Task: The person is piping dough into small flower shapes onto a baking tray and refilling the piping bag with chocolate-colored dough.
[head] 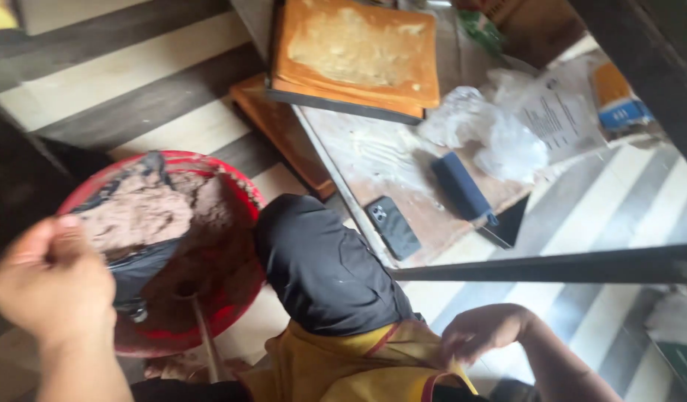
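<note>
My left hand (49, 279) hovers in a loose fist over the near rim of a red basin (235, 197) filled with brown clay (139, 212); nothing shows in its fingers. My right hand (481, 335) rests low by my yellow garment (351, 365), fingers curled at the cloth's edge. My knee in black trousers (321, 264) sits between the two hands. A thin stick (206, 339) leans in the basin.
A low work board (373, 160) lies ahead with a dark phone (393, 227), a blue-handled tool (462, 186), crumpled clear plastic (499, 134) and a printed sheet (559, 115). An orange clay-smeared slab (358, 52) sits at the back. A dark bar (551, 264) crosses at right.
</note>
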